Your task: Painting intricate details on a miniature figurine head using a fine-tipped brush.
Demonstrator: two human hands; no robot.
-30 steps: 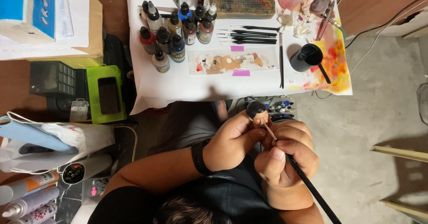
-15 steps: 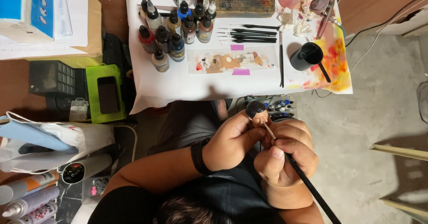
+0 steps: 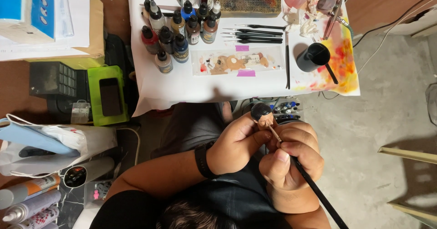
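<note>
Almost nothing changed against the frames of a second and half a second back: same pose, same brush angle, only fine strokes on the face at most, so slow detail painting rather than a change of tool or colour. Low centre of the frame: left hand (image 3: 236, 147) clenched around the lower part of a small figure head (image 3: 262, 115) with dark hair, lifted just below the edge of the white-papered counter (image 3: 182, 85). Right hand (image 3: 291, 163) just beside it, in a pen grip on a thin black paintbrush (image 3: 314, 188), tip touching the head's face, handle running off toward the lower right. Black wristband (image 3: 202, 160) on the left wrist. On the counter at upper centre, a cluster of dropper paint bottles (image 3: 177, 26), upright, caps on. Right of them, a row of spare brushes (image 3: 255, 33) lying flat. Below these, a taped-down clear palette strip (image 3: 236, 62) holding dabs of tan, brown and red paint. Farther right, a black cup (image 3: 313, 56) with one brush leaning in it; contents otherwise not discernible. At left, a green tray (image 3: 108, 94) carrying a dark phone.
</note>
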